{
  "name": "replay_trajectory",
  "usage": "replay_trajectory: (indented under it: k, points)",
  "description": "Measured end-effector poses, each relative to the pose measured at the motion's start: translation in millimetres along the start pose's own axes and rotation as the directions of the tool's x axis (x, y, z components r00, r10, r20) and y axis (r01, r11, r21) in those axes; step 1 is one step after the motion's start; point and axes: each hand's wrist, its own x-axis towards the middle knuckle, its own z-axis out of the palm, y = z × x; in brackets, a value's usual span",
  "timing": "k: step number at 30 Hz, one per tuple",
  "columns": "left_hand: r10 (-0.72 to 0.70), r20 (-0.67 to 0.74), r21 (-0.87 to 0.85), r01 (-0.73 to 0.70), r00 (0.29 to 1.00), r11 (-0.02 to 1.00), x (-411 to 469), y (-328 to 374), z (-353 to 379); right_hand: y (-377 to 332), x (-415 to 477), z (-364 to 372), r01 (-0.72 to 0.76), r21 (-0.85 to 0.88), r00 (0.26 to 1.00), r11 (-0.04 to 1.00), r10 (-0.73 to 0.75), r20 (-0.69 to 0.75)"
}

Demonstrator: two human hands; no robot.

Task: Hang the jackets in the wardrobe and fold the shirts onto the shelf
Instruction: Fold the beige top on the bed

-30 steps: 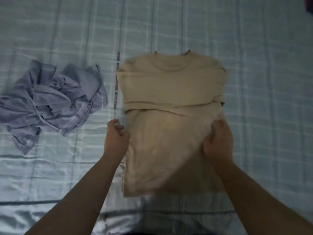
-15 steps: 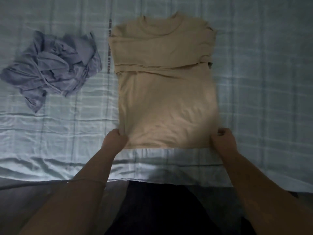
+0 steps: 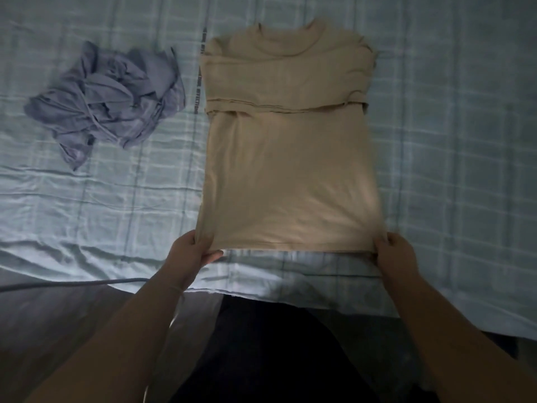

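Hands L (image 3: 191,251) & R (image 3: 393,253) pinch beige shirt (image 3: 287,170) hem corners.

A line of dark lettering (image 3: 199,82) on the bed sheet (image 3: 450,146) is too blurred to read.

Open sheet (image 3: 450,141) right of shirt (image 3: 287,170) — crumpled garment (image 3: 110,103) blocks left.

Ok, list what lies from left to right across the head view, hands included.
Crumpled blue garment → left hand, pinching the hem's left corner → beige shirt → right hand, pinching the hem's right corner.
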Motion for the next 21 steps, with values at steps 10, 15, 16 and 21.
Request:
replay_trajectory:
  k: [10, 15, 16, 21]
  points:
    - [-0.176, -0.017, -0.217, 0.168, 0.984, 0.962, -19.6, -54.4, -13.9, 49.9, -17.6, -6.1, -0.085, -0.067, 0.994, 0.994, 0.089, 0.063]
    - [-0.233, -0.008, -0.230, 0.224, 0.973, 0.947, -34.6, -78.6, -23.3, 56.2, -33.8, -10.1, -0.179, -0.042, 0.982, 0.983, 0.181, 0.050]
    - [-0.247, -0.006, -0.246, 0.238, 0.969, 0.940, -35.9, -80.6, -24.5, 53.4, -36.9, -11.1, -0.204, -0.017, 0.978, 0.979, 0.204, 0.051]
    - [-0.229, -0.017, -0.293, 0.214, 0.973, 0.932, -37.2, -73.4, -21.7, 38.0, -42.3, -12.2, -0.214, 0.190, 0.974, 0.958, 0.195, 0.118]
